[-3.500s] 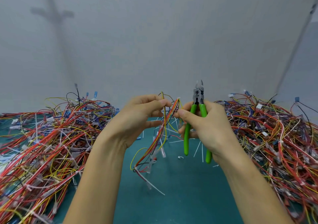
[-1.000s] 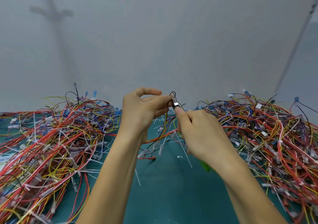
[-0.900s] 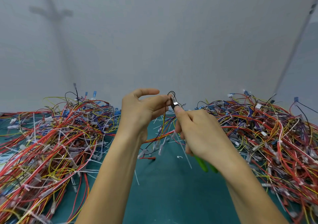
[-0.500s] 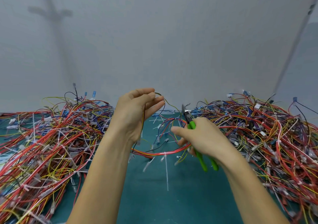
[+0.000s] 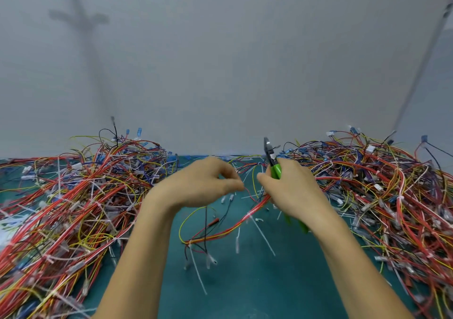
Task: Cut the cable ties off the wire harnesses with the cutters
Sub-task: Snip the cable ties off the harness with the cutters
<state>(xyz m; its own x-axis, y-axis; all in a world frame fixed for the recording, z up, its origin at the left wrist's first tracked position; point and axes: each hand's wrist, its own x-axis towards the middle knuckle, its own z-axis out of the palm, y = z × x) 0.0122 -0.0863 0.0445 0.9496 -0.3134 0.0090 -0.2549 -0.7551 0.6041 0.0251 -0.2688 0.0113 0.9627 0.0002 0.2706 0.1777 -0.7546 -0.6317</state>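
My right hand (image 5: pixel 291 191) grips the green-handled cutters (image 5: pixel 273 161), whose metal jaws point up and away above my knuckles. My left hand (image 5: pixel 203 183) has its fingers curled, with the fingertips pinched on thin wires of a wire harness (image 5: pixel 235 225). That harness is a bundle of red, orange and yellow wires that sags from between my hands down to the green mat (image 5: pixel 245 282). White cable ties (image 5: pixel 255 220) stick out from the bundle. Both hands hover close together above the mat's middle.
A big tangle of red, yellow and blue harnesses (image 5: pixel 66 203) covers the mat on the left. A second heap (image 5: pixel 387 186) fills the right side. Cut white tie pieces (image 5: pixel 198 272) lie loose on the mat between them. A grey wall stands right behind.
Both hands have come down toward the mat. The harness sags lower and its loop now hangs further left. The cutters have swung upright, jaws pointing up.
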